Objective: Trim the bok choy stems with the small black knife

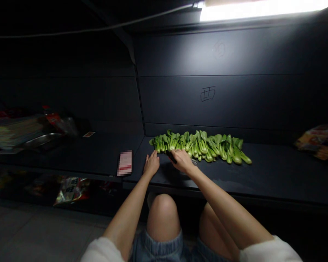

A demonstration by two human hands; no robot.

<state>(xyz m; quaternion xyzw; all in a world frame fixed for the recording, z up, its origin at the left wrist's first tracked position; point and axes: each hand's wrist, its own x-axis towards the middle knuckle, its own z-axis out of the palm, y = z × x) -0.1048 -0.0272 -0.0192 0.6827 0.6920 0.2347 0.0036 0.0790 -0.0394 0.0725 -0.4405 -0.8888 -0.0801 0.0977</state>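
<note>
A row of green bok choy lies along the back of a dark shelf. My left hand rests flat on the shelf just below the left end of the row, fingers reaching toward the greens. My right hand is at the front of the row and seems curled around a small dark object; what that object is cannot be made out.
A small red and white tag lies on the shelf left of my hands. Farther left sit a metal tray and stacked packets. Packaged goods lie at far right. A lamp glows overhead. My knees are below the shelf edge.
</note>
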